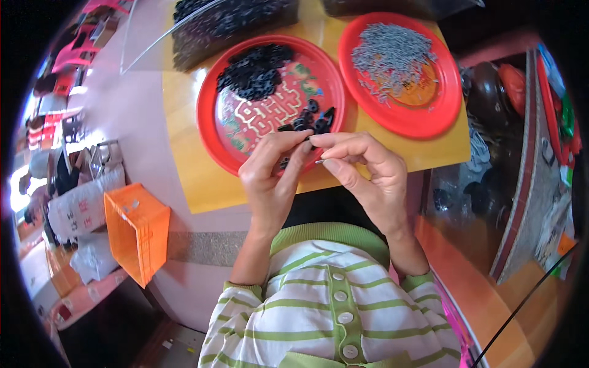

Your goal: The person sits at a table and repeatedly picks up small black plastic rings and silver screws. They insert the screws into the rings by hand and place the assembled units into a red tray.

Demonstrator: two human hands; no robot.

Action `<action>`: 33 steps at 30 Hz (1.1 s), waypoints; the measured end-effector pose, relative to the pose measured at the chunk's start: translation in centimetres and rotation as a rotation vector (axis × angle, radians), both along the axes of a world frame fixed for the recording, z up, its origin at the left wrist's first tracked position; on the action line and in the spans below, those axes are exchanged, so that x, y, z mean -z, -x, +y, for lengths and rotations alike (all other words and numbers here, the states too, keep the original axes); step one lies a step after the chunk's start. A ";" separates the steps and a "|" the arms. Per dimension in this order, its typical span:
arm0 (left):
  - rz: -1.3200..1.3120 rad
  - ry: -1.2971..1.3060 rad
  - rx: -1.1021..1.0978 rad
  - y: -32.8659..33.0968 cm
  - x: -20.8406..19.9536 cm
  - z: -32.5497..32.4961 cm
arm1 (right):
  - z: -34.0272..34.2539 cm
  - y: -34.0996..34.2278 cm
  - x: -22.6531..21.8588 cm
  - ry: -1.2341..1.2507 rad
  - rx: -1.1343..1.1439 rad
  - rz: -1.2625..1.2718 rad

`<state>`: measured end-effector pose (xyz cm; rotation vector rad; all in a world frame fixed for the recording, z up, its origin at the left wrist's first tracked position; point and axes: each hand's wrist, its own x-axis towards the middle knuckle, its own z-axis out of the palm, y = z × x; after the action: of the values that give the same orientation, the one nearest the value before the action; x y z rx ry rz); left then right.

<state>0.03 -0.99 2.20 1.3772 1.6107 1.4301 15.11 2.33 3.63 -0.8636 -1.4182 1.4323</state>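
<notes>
My left hand [272, 172] is closed in a pinch on a small black part that barely shows between its fingertips. Close beside it, my right hand [371, 172] is also closed, with a thin metal pin [320, 161] at its thumb tip. The right index fingertip meets the left fingertips at the black part. Both hands are over the near edge of a round red tray [205, 116]. A heap of black plastic parts [254, 70] lies at its far side, and several loose black pieces [313, 116] lie nearer my fingers.
A red plate [451, 104] to the right holds a pile of grey metal pins [392, 52]. Both stand on a yellow board [196, 187]. Clear bins of black parts [233, 27] stand behind. An orange crate [138, 214] is at left, and a box with bagged items [478, 165] at right.
</notes>
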 end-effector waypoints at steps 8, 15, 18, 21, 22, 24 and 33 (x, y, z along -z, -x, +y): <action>-1.155 0.268 0.178 1.3 0.6 -0.2 | 1.5 0.2 -0.1 -0.071 0.031 -0.105; -1.101 0.258 0.123 1.1 -0.2 -0.1 | 1.3 0.1 0.7 0.039 0.030 -0.105; -1.058 0.268 0.094 1.2 0.2 -0.3 | 1.4 0.4 0.6 0.002 0.024 -0.127; -1.049 0.257 0.074 1.2 -0.1 -0.1 | 1.6 0.7 0.7 -0.049 0.025 -0.133; -1.057 0.243 0.073 1.1 -0.2 0.0 | 1.6 0.8 0.8 -0.050 0.024 -0.124; -1.099 0.259 0.059 1.4 0.1 -0.1 | 1.6 1.0 1.2 -0.055 0.022 -0.107; -1.121 0.240 0.082 2.3 0.9 -0.8 | 1.7 1.4 0.7 -0.082 0.007 -0.151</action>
<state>-2.30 -1.81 1.27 0.3178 0.8991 1.4669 13.70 4.02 2.95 -0.9392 -1.5735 1.3165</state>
